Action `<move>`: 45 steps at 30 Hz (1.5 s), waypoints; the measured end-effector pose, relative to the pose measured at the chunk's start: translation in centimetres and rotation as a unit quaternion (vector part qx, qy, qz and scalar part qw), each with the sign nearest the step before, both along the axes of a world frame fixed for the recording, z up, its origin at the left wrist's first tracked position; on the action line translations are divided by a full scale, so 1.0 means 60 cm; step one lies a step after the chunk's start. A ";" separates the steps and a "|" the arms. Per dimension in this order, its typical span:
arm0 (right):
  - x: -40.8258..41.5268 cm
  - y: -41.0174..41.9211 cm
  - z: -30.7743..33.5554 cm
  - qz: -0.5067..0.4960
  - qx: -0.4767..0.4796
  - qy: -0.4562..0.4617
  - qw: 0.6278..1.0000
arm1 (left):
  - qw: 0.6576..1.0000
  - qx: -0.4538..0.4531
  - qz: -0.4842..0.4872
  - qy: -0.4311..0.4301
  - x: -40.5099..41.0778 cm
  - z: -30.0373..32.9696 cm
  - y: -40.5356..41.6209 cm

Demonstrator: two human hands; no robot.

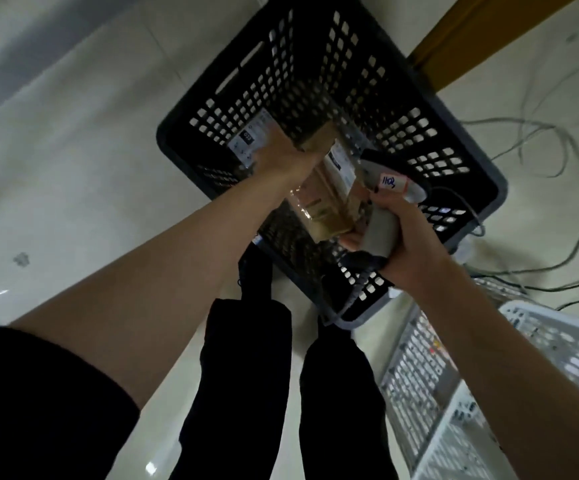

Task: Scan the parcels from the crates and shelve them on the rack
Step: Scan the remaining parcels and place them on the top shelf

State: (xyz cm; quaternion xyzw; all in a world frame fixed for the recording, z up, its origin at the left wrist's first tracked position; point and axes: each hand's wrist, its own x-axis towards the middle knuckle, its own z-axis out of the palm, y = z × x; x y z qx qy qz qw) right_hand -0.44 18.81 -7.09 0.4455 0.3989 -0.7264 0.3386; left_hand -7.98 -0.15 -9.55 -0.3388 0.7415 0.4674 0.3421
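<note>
A single head-worn wide-angle camera looks steeply down from above the person's own arms and legs. It faces the pale tiled floor (73, 174), with the black perforated plastic crate (419, 140) filling the upper centre of the frame, quite near. The lens bends straight edges toward the frame's borders. A white slatted crate (540, 344) sits at lower right.

left hand (283, 157) gripping, right hand (409, 244) gripping
</note>
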 end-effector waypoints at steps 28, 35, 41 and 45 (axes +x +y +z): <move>0.251 -0.025 0.682 0.238 0.023 0.121 0.963 | 0.962 0.081 0.253 0.058 0.524 0.702 -0.082; 0.306 -0.108 0.833 0.314 0.016 0.229 0.921 | 0.924 0.084 0.332 0.172 0.638 0.854 -0.137; 0.336 -0.173 0.991 0.338 -0.002 0.327 0.883 | 0.896 0.078 0.349 0.263 0.710 0.998 -0.195; 0.343 -0.217 1.091 0.342 -0.028 0.388 0.855 | 0.877 0.052 0.348 0.328 0.732 1.089 -0.229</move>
